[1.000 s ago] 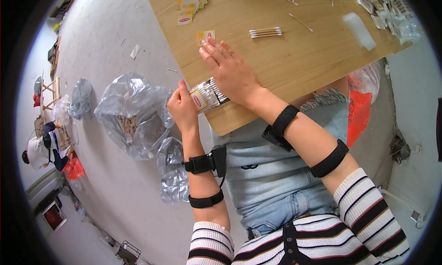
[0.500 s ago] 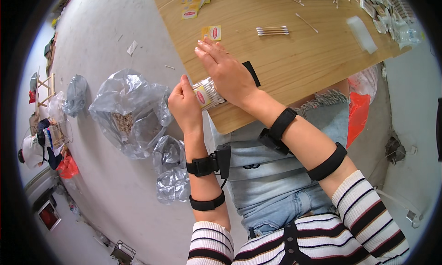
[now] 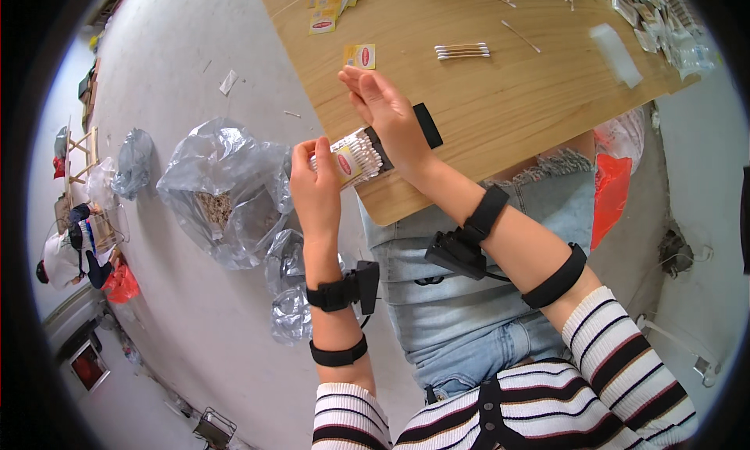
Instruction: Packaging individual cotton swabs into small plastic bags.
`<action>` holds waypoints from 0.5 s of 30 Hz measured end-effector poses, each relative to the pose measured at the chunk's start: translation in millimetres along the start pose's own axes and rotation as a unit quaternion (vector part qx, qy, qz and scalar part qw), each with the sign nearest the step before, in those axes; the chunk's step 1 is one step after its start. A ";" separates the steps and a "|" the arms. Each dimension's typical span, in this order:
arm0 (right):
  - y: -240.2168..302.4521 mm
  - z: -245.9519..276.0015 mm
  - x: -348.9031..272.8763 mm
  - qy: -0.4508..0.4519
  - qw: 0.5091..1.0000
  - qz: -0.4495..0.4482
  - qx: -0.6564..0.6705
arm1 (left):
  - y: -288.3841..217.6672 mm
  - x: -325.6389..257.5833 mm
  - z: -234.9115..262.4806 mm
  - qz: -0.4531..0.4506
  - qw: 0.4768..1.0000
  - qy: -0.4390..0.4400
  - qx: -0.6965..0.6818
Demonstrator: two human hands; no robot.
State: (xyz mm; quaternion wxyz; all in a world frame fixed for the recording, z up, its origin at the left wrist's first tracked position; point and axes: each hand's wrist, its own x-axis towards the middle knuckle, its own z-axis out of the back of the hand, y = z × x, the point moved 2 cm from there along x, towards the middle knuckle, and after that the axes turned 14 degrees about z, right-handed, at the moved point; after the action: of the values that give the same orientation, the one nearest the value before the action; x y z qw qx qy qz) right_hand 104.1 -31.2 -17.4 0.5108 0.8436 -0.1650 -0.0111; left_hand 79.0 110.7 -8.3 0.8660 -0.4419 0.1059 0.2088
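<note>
In my left hand (image 3: 316,186) is a bundle of cotton swabs (image 3: 361,155) with a yellow and white card on its face, held near the table's left front corner. The white swab tips face right, toward my right hand (image 3: 397,130). That hand is open, stretched out and turned on edge, a little apart from the tips, with nothing in it. Just beyond its fingertips lies a single yellow card (image 3: 360,56). A black flat object (image 3: 426,126) shows behind the right hand, partly hidden by it.
On the wooden table (image 3: 469,122) lie a short row of swabs (image 3: 462,51), a loose swab (image 3: 521,36), a stack of yellow cards (image 3: 324,16), a translucent white strip (image 3: 616,55) and a pile of small packs (image 3: 656,20). Clear plastic bags (image 3: 223,188) rest on the floor at left.
My right hand has lifted off the swab ends and turned on edge, uncovering the tips. The bundle stays in my left hand, slightly tilted so more tips show.
</note>
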 end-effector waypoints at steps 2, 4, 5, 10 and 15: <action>5.8 9.4 -7.3 0.008 1.000 -0.007 0.010 | 5.2 -5.8 7.7 -0.109 0.993 0.029 -0.036; 14.4 15.0 -14.1 0.016 1.000 -0.015 0.020 | -6.7 -20.3 19.5 -0.199 0.978 0.032 0.049; 17.6 17.0 -17.0 0.015 1.000 -0.019 0.019 | -15.0 -27.6 23.1 -0.285 0.949 0.033 0.133; 19.1 9.0 -27.4 0.046 0.998 -0.003 -0.034 | -20.7 -24.7 30.1 -0.303 0.921 0.012 0.246; -4.5 -33.7 -47.3 0.080 0.976 0.111 -0.171 | -23.7 -16.6 21.9 -0.356 0.901 -0.003 0.247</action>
State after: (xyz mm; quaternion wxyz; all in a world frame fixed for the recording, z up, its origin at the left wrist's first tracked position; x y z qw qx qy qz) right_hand 66.9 13.3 -12.3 0.6573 0.7183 -0.2117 0.0845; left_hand 75.0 111.6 27.7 0.9642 -0.2218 -0.0126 -0.1448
